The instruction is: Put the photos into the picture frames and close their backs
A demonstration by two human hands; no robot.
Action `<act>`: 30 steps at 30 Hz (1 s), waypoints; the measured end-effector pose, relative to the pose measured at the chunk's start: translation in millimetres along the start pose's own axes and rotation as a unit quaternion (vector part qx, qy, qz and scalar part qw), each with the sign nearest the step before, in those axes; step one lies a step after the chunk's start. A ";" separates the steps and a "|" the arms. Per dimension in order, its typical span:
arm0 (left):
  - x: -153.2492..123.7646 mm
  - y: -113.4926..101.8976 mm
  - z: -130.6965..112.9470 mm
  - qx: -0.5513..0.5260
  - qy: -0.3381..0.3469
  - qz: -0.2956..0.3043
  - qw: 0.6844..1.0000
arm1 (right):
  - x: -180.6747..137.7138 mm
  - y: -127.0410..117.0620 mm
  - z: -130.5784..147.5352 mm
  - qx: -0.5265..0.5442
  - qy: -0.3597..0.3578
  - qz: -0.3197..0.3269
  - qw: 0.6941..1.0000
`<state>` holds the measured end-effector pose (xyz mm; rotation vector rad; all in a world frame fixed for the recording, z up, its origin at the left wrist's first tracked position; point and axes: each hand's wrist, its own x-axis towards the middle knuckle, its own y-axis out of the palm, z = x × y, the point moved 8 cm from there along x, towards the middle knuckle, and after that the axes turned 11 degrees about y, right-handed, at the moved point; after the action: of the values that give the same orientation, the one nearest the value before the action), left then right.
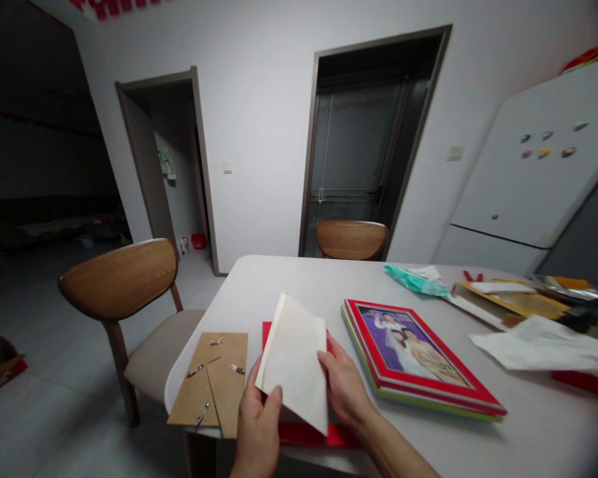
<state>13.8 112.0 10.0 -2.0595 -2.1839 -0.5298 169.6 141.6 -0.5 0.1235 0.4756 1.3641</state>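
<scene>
My left hand (pixel 258 417) grips the lower left edge of a white sheet of paper (pixel 295 362), thumb on top. The paper seems folded or layered, with a thicker left edge, and is tilted up toward me. On its right edge, the fingers of my right hand (pixel 346 384) are closed. Partly covered beneath the paper lies a red picture frame (pixel 339 435) on the table. Just left of it is a brown backing board (pixel 225 352) with several metal clips and a stand flap. A stack of picture frames (pixel 421 352) lies on the right, its top one red with a photo.
The white table (pixel 274 272) carries a teal and white packet (pixel 418 280), a yellow envelope (pixel 523 300) and crumpled white paper (pixel 543 342) on its right side. Wooden chairs stand at the left (pixel 124 279) and the far side (pixel 351 239). A white fridge (pixel 518 179) is behind.
</scene>
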 end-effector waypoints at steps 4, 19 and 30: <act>1.8 3.4 10.0 0.067 -0.015 0.077 0.995 | 9.3 -32.2 11.0 -0.097 0.030 -0.084 0.991; -14.9 10.7 18.3 0.394 0.175 0.228 0.873 | 33.6 -53.5 14.2 -0.325 -0.049 -0.089 0.940; -18.9 16.3 12.2 0.438 0.171 0.290 0.833 | 40.7 -42.0 21.2 -0.411 -0.118 -0.104 0.898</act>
<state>33.5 98.3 -4.1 -1.7350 -1.1305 0.1621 221.4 175.5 -6.7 -0.4434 -0.3099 1.2175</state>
